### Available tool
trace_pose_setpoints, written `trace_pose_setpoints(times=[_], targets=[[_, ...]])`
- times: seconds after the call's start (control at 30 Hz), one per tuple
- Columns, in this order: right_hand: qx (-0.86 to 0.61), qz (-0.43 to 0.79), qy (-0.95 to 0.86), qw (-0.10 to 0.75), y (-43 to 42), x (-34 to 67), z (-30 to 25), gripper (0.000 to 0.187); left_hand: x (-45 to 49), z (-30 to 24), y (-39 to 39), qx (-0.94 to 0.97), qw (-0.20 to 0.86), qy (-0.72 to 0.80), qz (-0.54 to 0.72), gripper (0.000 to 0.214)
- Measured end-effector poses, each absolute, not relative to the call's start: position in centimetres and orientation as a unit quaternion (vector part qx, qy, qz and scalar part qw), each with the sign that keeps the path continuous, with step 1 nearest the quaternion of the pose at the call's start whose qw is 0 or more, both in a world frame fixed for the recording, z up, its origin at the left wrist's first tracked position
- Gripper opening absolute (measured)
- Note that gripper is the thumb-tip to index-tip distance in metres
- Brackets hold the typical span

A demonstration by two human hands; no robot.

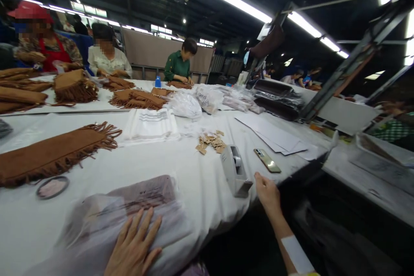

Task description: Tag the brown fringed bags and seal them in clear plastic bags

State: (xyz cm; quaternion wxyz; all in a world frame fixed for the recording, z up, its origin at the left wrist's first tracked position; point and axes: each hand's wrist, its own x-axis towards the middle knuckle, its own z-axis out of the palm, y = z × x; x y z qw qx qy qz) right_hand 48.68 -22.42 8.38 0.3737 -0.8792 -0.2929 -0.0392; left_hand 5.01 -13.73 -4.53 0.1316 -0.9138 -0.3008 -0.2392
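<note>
My left hand (136, 241) lies flat, fingers spread, on a clear plastic bag (93, 215) with a flat brown fringed item inside. The bag rests on the white-covered table, its lower left part blurred. At the table's front edge, my right hand (268, 192) is closed, thumb and forefinger pressed together; whatever is between them is too small to make out. Just left of it stands a grey tape dispenser (230, 170) with a roll in it. A phone (267, 160) lies beyond the right hand. Small tan tags (210, 141) are heaped behind the dispenser.
A brown fringed piece (54, 151) and a small round dish (52, 187) lie at left. Folded clear bags (152, 124) sit further back, white sheets (271, 131) at right. Several co-workers sit across the table among brown fringed pieces (139, 98). A metal post (339, 67) slants at right.
</note>
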Motion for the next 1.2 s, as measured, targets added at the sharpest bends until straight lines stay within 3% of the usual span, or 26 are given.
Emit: trace_pose_setpoints(times=[0.2,0.43,0.63,0.77,0.97,1.2], targets=[[-0.857,0.059,-0.31,0.408,-20.0,49.6,6.9,0.049,4.9,-4.7,-13.4,-0.906,0.161,-0.293,-0.26,0.06],[-0.847,-0.034,-0.278,0.452,-23.5,47.9,6.5,0.042,4.8,-4.4,-13.4,-0.906,0.177,-0.292,-0.249,0.06],[-0.835,0.103,-0.219,0.494,-25.5,46.3,2.8,0.049,4.8,-4.3,-13.7,-0.913,0.137,-0.301,-0.237,0.062],[-0.842,0.11,-0.205,0.486,-26.3,45.4,0.7,0.054,4.8,-4.1,-13.8,-0.913,0.117,-0.308,-0.242,0.06],[-0.793,0.174,-0.438,0.386,-23.6,39.9,3.5,0.042,4.9,-2.1,-14.3,-0.913,0.091,-0.337,-0.213,0.058],[-0.529,0.293,-0.774,0.186,-14.8,31.4,10.7,0.028,4.7,-1.4,-14.3,-0.918,0.067,-0.347,-0.181,0.06]])
